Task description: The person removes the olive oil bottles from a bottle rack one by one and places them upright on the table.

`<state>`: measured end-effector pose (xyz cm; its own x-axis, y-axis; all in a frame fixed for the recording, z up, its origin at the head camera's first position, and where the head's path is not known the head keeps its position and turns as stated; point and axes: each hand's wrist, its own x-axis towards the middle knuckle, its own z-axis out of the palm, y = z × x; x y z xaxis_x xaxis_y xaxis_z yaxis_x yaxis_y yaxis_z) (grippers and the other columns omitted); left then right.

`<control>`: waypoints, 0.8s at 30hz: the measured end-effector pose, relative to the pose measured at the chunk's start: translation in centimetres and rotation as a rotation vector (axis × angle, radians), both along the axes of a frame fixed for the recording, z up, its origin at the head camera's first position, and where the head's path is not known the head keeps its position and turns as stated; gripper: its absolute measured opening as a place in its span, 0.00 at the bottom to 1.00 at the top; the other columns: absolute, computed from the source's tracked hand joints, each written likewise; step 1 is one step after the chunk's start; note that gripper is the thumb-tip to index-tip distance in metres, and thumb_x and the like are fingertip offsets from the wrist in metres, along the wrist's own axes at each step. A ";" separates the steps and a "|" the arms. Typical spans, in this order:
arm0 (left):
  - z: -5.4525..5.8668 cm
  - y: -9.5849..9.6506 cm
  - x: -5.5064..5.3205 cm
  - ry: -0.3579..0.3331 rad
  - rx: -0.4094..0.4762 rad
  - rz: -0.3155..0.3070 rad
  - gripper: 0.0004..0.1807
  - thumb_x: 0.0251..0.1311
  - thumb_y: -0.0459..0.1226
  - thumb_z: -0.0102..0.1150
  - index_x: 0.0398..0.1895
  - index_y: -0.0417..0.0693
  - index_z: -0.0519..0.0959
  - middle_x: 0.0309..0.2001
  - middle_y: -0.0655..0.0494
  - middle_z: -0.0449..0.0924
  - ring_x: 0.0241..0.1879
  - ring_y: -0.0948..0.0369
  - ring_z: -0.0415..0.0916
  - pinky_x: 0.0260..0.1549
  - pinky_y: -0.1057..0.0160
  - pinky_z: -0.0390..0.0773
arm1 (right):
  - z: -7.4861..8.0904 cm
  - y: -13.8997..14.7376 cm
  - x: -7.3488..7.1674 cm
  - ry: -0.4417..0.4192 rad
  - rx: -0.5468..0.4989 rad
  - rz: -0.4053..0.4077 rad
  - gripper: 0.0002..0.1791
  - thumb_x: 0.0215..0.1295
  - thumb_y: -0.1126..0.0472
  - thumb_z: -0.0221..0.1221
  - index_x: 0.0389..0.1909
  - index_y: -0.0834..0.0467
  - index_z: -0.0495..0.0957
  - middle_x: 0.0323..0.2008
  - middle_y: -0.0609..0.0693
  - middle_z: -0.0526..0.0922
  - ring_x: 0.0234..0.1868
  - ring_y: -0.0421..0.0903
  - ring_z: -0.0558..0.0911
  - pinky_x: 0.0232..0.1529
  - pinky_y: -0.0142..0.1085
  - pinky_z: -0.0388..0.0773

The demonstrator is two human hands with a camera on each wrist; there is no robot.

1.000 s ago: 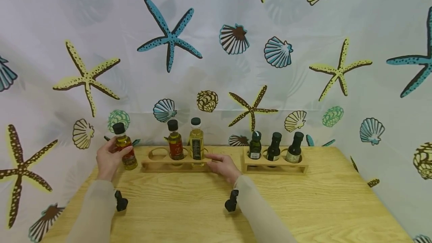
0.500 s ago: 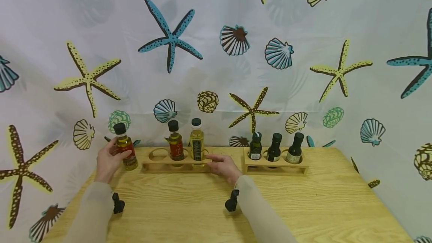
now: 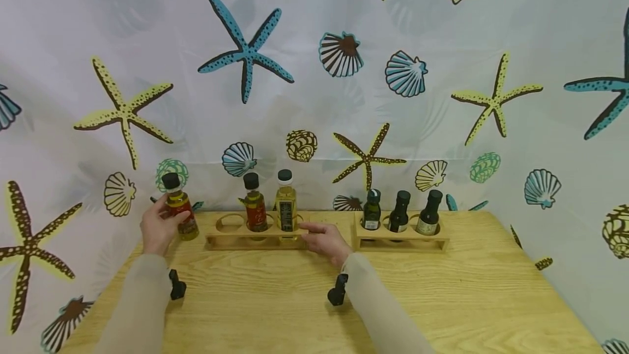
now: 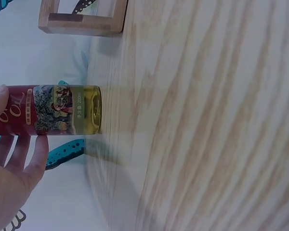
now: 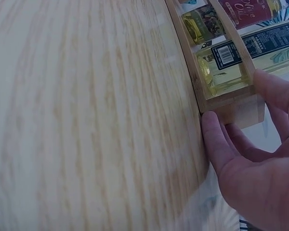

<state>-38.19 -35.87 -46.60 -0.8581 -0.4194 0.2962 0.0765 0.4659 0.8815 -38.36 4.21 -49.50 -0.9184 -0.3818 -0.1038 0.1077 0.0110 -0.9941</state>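
Note:
My left hand (image 3: 159, 229) holds an olive oil bottle (image 3: 179, 201) with a black cap and red label, fingers on one side and thumb on the other. It stands upright left of a wooden bottle rack (image 3: 226, 245), its base close over the tabletop in the left wrist view. That rack's left hole has no bottle. Its other holes carry a matching red-labelled oil bottle (image 3: 256, 217) and a pale oil bottle (image 3: 286, 206) with a dark label. My right hand (image 3: 326, 242) grips the rack's right end, one digit at the upper rail and another low beside the base.
To the right stands a second wooden rack (image 3: 403, 247) with three dark bottles: a green one (image 3: 372, 214), a middle one (image 3: 399, 214) and one with a pale label (image 3: 429, 217). A shell-patterned curtain (image 3: 314, 97) hangs behind and beside the wooden table (image 3: 275, 299).
My left hand has shifted the olive oil bottle slightly up and back in the head view. The right hand keeps its place at the rack's end.

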 end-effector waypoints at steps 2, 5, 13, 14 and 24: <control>0.0 0.0 -0.2 0.001 0.021 0.013 0.38 0.51 0.45 0.63 0.66 0.65 0.59 0.59 0.41 0.65 0.56 0.44 0.65 0.50 0.44 0.67 | 0.0 0.0 0.0 0.003 -0.002 0.001 0.21 0.61 0.60 0.58 0.57 0.51 0.73 0.62 0.55 0.63 0.55 0.49 0.72 0.52 0.45 0.70; -0.1 0.0 -0.5 0.012 0.028 0.015 0.38 0.51 0.45 0.64 0.66 0.64 0.59 0.60 0.41 0.64 0.56 0.43 0.65 0.51 0.44 0.66 | 0.0 0.1 0.0 0.005 -0.005 0.004 0.21 0.61 0.60 0.57 0.57 0.52 0.73 0.62 0.55 0.63 0.55 0.49 0.72 0.52 0.45 0.70; 0.1 0.1 -0.9 0.014 -0.018 0.070 0.37 0.51 0.44 0.64 0.66 0.62 0.61 0.59 0.42 0.67 0.54 0.45 0.68 0.47 0.43 0.68 | 0.2 0.1 0.0 0.000 -0.006 0.003 0.20 0.62 0.61 0.57 0.56 0.51 0.74 0.62 0.53 0.64 0.56 0.48 0.71 0.52 0.44 0.70; 0.3 0.1 -0.9 0.026 -0.029 0.063 0.37 0.52 0.43 0.63 0.66 0.60 0.61 0.59 0.41 0.67 0.54 0.44 0.68 0.48 0.44 0.68 | 0.3 0.1 0.0 0.003 -0.009 0.002 0.20 0.62 0.61 0.57 0.56 0.52 0.73 0.61 0.53 0.65 0.56 0.48 0.72 0.52 0.44 0.70; 0.7 0.7 0.1 -0.015 -0.010 0.032 0.40 0.55 0.39 0.61 0.70 0.54 0.54 0.60 0.39 0.64 0.57 0.44 0.65 0.52 0.47 0.65 | 0.0 0.0 -0.1 0.012 -0.015 0.003 0.20 0.62 0.63 0.57 0.56 0.53 0.74 0.61 0.53 0.65 0.55 0.49 0.72 0.52 0.45 0.70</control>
<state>-38.13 -35.12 -45.89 -0.8487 -0.4438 0.2877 0.0482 0.4768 0.8777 -38.51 4.20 -49.49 -0.9186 -0.3856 -0.0868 0.0958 -0.0040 -0.9954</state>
